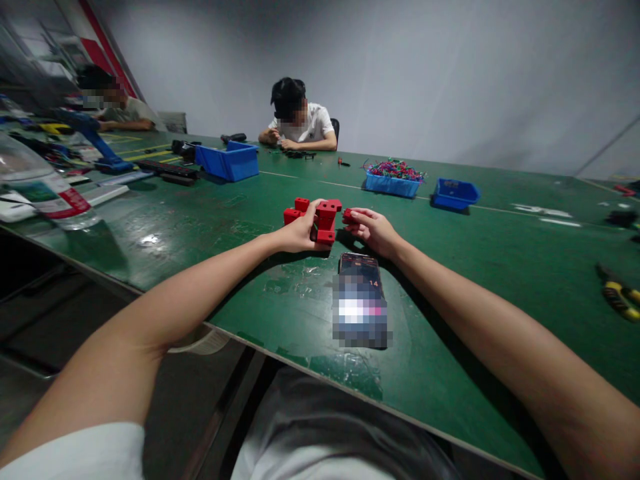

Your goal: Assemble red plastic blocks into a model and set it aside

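Lying nearest you on the green tabletop (525, 253), a phone (363, 300) sits just below and right of the frame's centre. Beyond it, near the centre, your left hand (303, 231) is clamped around a red blocky part (327, 215). Your right hand (373, 230), near the left but apart from it, pinches a small red piece (347, 215) beside that part. Farther off, right of centre, stand a small blue bin (456, 194) and a blue tray (393, 185) heaped with coloured wires (395, 169). At upper centre, a co-worker (315, 123) leans over the far edge.
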Tool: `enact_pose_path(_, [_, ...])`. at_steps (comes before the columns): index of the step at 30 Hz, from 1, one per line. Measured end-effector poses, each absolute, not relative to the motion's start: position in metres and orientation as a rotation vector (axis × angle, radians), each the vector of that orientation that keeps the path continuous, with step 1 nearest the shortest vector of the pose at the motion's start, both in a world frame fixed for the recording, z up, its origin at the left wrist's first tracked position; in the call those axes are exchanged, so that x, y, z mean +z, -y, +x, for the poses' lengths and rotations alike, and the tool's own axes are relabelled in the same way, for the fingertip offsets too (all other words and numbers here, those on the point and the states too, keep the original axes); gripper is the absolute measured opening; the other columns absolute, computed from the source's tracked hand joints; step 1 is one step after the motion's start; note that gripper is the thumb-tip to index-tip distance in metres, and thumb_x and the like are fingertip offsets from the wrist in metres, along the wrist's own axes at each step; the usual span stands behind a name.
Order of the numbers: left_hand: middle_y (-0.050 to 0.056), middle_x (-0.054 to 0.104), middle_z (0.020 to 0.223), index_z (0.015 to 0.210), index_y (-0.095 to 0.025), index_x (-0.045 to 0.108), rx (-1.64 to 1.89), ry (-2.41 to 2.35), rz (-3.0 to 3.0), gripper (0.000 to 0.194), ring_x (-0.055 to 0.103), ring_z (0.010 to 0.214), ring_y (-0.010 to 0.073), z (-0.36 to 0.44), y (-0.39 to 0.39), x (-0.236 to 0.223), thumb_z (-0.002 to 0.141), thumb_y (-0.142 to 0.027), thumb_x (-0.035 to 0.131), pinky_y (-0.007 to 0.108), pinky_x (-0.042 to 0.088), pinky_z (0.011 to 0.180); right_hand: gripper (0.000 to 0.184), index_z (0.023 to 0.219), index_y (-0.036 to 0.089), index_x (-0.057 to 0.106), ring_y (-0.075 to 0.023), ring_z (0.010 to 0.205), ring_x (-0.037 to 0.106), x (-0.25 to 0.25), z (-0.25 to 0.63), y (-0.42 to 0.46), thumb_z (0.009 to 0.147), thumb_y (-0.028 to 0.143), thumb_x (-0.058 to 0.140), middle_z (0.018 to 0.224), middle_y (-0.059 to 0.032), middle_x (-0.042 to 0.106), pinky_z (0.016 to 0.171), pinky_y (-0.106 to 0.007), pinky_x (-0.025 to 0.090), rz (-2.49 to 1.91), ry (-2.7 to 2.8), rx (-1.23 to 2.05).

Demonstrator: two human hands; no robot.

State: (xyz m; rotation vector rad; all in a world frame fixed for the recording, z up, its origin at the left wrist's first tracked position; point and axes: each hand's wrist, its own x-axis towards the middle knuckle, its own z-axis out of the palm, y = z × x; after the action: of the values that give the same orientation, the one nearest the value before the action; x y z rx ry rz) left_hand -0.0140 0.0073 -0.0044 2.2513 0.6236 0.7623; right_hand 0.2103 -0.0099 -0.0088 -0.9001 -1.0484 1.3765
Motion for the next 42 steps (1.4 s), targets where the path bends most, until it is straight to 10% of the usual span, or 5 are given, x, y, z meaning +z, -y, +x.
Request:
enact_pose_path(18, [0.014,0.058,0.116,0.145,-0.02,0.015,0.772,-0.616,2.266,0.104,0.061,0.108,0.0289,-0.0141,-0.0094,-0.0047,0.066,-0.03,0.082,0.052,0.05,0.095,0.064,0.071,0.016,0.06,-0.0111,0.038,0.054,-0.007,0.2075,0.0134,0.077,0.079,0.053,0.051,-0.0047,0.061,0.034,-0.021,0.04,-1.035,1.109,1.28])
enact_pose_path(42, [0.016,0.053,0.125,0.146,-0.021,0.015,0.793,-0.559,2.329,0.104,0.06,0.111,0.0298,-0.0152,-0.0109,-0.0057,0.067,-0.032,0.081,0.054,0.049,0.098,0.023,0.075,0.013,0.061,-0.0048,0.035,0.042,0.0012,0.207,0.0154,0.094,0.025,0.058,0.055,-0.0005,0.062,0.034,-0.017,0.032,-1.063,0.915,1.27])
